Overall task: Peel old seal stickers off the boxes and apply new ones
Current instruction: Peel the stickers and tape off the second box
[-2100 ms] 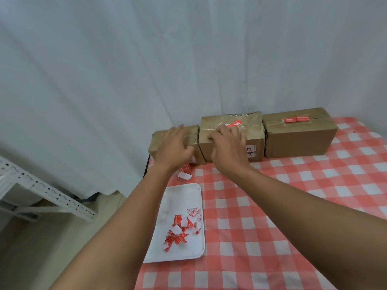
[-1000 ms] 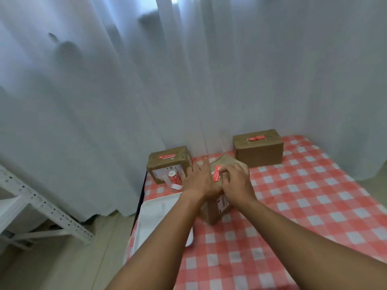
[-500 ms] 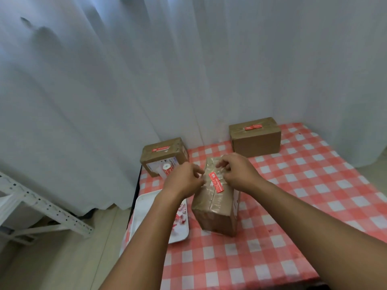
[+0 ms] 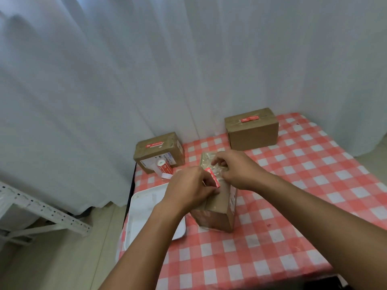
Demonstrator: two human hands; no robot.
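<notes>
Both grips worked the red seal sticker [image 4: 212, 177]: left hand [image 4: 188, 188] pinched its near end, right hand [image 4: 234, 168] steadied the brown taped cardboard box [image 4: 217, 204], which had come from the back row to frame centre on the checked bench [image 4: 293, 206]; peeling looked underway.

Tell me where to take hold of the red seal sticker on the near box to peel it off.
Probably pinch the red seal sticker at its near end, coming from the left hand side. That end sits by the left fingertips, while the right hand steadies the near box.
</notes>
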